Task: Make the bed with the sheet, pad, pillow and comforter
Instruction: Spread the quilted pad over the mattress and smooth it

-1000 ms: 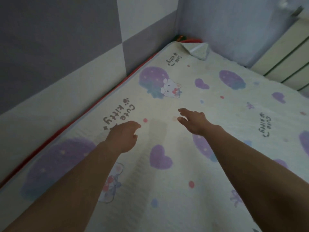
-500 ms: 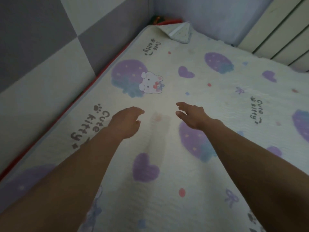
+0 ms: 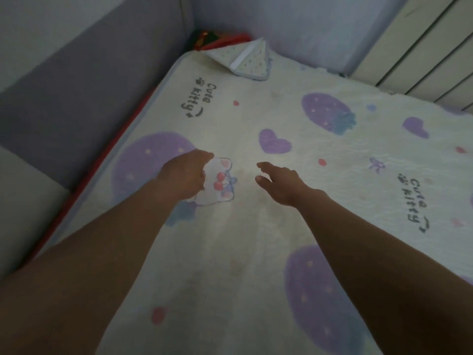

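Reaching across the cream quilted pad point(image 3: 256, 111) printed with purple strawberries, already lying spread out flat. Stretching out the left hand point(image 3: 183, 176) and right hand point(image 3: 280, 184) side by side, both loose-fingered and grasping nothing. Judging the pad's folded-back far corner point(image 3: 248, 60), beside the grey padded wall point(image 3: 89, 85), as needing flattening next. Seeing no pillow or comforter; counting both as outstanding.

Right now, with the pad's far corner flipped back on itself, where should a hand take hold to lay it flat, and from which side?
Pinch the folded corner at its free edge nearest the person, approaching from the bed's middle. Its dotted underside and white strap face up, creased toward the walls, so carrying that edge outward should unfold it.
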Available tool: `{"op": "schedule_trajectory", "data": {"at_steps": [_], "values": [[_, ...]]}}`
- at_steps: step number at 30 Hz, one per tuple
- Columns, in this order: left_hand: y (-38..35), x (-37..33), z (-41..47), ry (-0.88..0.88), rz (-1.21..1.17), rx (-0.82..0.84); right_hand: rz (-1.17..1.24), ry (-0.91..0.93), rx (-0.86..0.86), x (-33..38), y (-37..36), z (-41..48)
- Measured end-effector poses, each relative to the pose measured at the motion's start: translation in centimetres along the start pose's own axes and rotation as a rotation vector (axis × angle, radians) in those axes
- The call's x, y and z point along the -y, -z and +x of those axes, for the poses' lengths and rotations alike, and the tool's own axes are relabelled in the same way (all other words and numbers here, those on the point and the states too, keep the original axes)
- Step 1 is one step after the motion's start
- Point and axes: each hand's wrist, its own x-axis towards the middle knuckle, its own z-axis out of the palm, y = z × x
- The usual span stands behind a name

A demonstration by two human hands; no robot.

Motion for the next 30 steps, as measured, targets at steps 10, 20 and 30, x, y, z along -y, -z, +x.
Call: {"op": "schedule_trajectory", "data": {"at_steps": [10,20,30], "values": [[-2.9,10.4,17.2,-0.099,0.428,-0.07,0.025,-0.017,0.08,0.8,-1.9,20.4],[-4.3,13.0,29.7,-0.077,0.379,-0.201,-0.141,0.006,-0.246,-2.7,-3.9,32.9],[-4.2,12.8,31.0,-0.084,0.368,-0.221,-0.128,0.014,-0.244,-2.5,-3.9,32.9]]}}
